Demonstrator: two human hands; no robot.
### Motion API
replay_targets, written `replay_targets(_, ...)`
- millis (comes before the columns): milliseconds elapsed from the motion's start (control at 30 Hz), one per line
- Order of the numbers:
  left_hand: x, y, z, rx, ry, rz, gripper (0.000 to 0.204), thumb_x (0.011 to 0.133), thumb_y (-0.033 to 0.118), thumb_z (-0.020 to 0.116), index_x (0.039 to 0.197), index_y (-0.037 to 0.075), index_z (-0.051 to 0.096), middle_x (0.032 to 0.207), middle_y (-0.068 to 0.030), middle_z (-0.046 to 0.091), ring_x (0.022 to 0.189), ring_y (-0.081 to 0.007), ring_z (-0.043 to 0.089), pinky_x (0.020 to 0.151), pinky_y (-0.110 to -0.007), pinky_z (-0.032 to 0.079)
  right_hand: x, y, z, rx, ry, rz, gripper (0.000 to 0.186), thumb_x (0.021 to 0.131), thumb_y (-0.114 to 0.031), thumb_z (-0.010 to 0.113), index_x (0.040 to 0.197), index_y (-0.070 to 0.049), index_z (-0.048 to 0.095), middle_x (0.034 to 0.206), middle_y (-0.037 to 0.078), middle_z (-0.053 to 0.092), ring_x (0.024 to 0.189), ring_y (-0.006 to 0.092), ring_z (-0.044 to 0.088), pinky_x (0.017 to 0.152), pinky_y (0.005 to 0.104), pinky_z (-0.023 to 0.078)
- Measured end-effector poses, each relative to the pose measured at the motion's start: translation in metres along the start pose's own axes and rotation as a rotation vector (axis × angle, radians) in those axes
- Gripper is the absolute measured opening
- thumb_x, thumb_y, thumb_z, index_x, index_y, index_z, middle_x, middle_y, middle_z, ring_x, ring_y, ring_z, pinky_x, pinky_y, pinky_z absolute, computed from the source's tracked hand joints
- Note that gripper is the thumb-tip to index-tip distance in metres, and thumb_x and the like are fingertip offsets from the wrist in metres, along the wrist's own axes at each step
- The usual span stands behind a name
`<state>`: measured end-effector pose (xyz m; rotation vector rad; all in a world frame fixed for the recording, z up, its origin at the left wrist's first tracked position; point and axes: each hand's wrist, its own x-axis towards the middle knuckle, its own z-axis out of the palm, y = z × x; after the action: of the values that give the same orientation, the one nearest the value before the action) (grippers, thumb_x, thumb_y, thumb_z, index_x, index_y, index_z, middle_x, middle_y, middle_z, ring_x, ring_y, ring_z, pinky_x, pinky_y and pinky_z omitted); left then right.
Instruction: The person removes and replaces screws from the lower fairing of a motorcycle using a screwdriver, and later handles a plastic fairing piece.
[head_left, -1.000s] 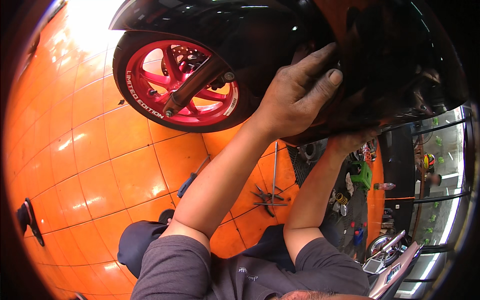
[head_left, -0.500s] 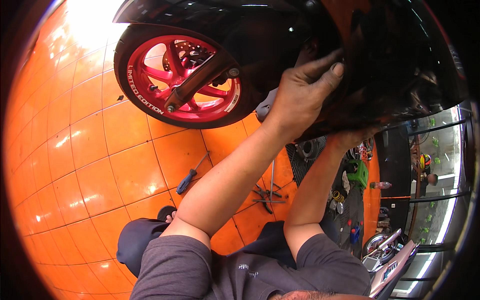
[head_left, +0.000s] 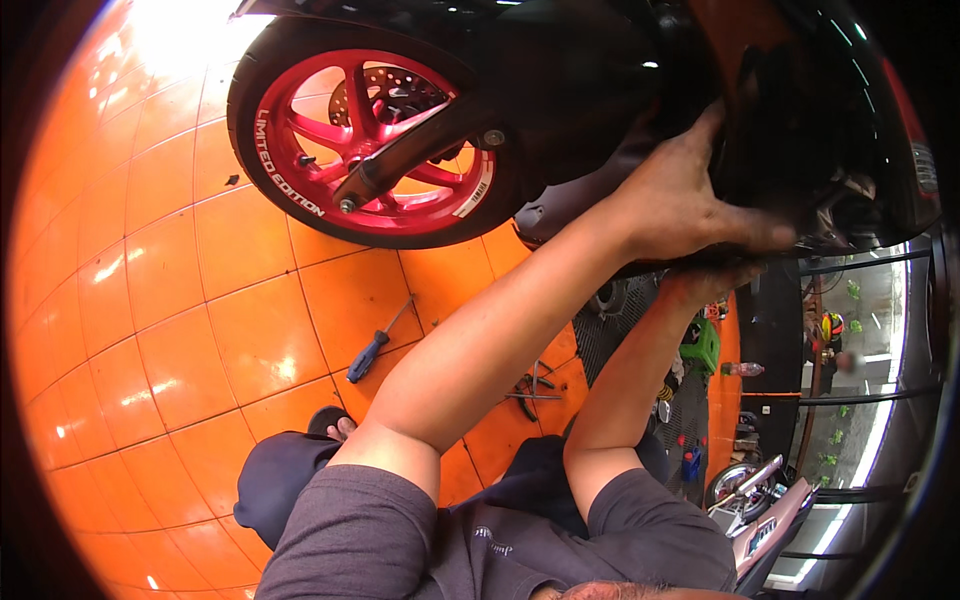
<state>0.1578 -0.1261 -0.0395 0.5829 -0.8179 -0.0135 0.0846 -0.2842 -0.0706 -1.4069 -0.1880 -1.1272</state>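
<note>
A scooter's glossy black body panel (head_left: 800, 150) fills the upper right above me. Against its lower part lies my left hand (head_left: 685, 200), thumb and fingers stretched wide apart, with some fingertips hidden by the dark bodywork. My right hand (head_left: 710, 284) is raised under the panel's bottom edge and seems to touch it from below; most of its fingers are out of sight. To the left of both hands is the scooter's wheel (head_left: 365, 165), with a bright red spoked rim, a black tyre and a drilled brake disc (head_left: 385, 100).
On the orange tiled floor (head_left: 170, 310) lie a blue-handled screwdriver (head_left: 368, 355) and, partly behind my left forearm, pliers (head_left: 524, 400). A green plastic stool (head_left: 703, 345) and a clear bottle (head_left: 743, 369) are at the right. Another motorcycle (head_left: 760, 510) stands at the lower right.
My left hand has moved right along the panel, and its thumb and fingers have spread from a closer pinch. My right hand stays under the panel's edge. The view has shifted slightly.
</note>
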Motion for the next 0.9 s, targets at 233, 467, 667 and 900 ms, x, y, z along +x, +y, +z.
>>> replay_targets(233, 0.001, 0.014, -0.007, 0.177, -0.107, -0.141, 0.091, 0.072, 0.041, 0.081, 0.136, -0.004, 0.035, 0.13, -0.0197, 0.053, 0.122, -0.0268, 0.05, 0.105, -0.034, 0.037, -0.007, 0.01, -0.024, 0.209, -0.105, 0.067, 0.063, 0.093, -0.061, 0.042, 0.136, -0.014, 0.04, 0.13, 0.005, 0.046, 0.125, 0.0198, 0.044, 0.107, 0.0378, 0.036)
replay_targets(467, 0.01, 0.009, 0.009, -0.069, -0.265, -0.016, 0.068, 0.09, 0.037, 0.066, 0.135, 0.0, 0.031, 0.12, -0.0105, 0.054, 0.108, -0.0199, 0.054, 0.094, -0.034, 0.045, 0.007, 0.02, -0.007, -0.685, 0.146, -0.552, 0.071, 0.094, -0.062, 0.033, 0.113, 0.002, 0.057, 0.102, 0.014, 0.061, 0.092, 0.0245, 0.062, 0.077, 0.0334, 0.051)
replay_targets(667, -0.003, 0.01, -0.011, -0.683, -0.327, -0.191, 0.055, 0.099, 0.034, 0.05, 0.14, 0.001, 0.033, 0.127, -0.0105, 0.053, 0.119, -0.021, 0.05, 0.099, -0.036, 0.043, -0.006, 0.012, -0.009, -0.704, 0.125, -0.419, 0.07, 0.098, -0.056, 0.024, 0.115, 0.005, 0.053, 0.105, 0.015, 0.061, 0.094, 0.0252, 0.061, 0.079, 0.0353, 0.049)
replay_targets(900, -0.011, -0.002, -0.012, -0.392, -0.08, -0.097, 0.045, 0.103, 0.027, 0.04, 0.141, 0.004, 0.037, 0.134, -0.0109, 0.05, 0.125, -0.0227, 0.047, 0.104, -0.039, 0.04, -0.002, 0.016, -0.013, -0.731, 0.099, -0.547, 0.063, 0.099, -0.049, 0.025, 0.114, 0.004, 0.055, 0.113, 0.017, 0.059, 0.101, 0.0275, 0.06, 0.084, 0.0381, 0.05)
